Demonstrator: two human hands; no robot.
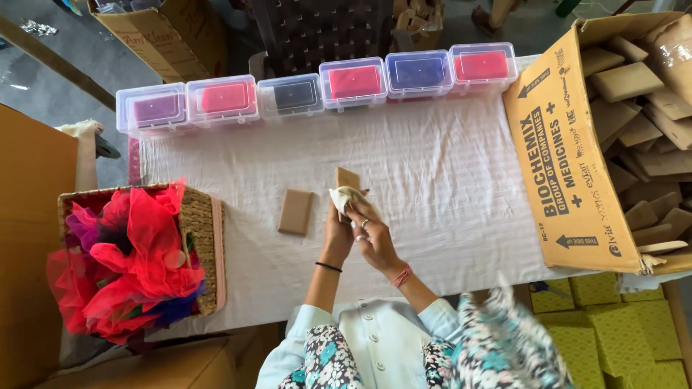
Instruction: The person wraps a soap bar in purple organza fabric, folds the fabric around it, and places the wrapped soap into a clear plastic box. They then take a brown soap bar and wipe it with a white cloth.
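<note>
Near the middle of the frame you are pinching a small cream pouch (344,196) with your left hand (339,229) while your right hand (375,241) is apparently closing on it too, so a loosening grip risks dropping it beside the brown card (296,211) on the table (432,173).

Grey floor (43,65); white-clothed table (432,158); dark plastic chair (324,32) behind; daylight.

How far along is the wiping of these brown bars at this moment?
One brown bar lies apart on the white cloth, whether wiped cannot be told. In hand: the left hand holds a second bar while the right hand presses a pale rag to it. Left: many bars fill the big carton.
</note>
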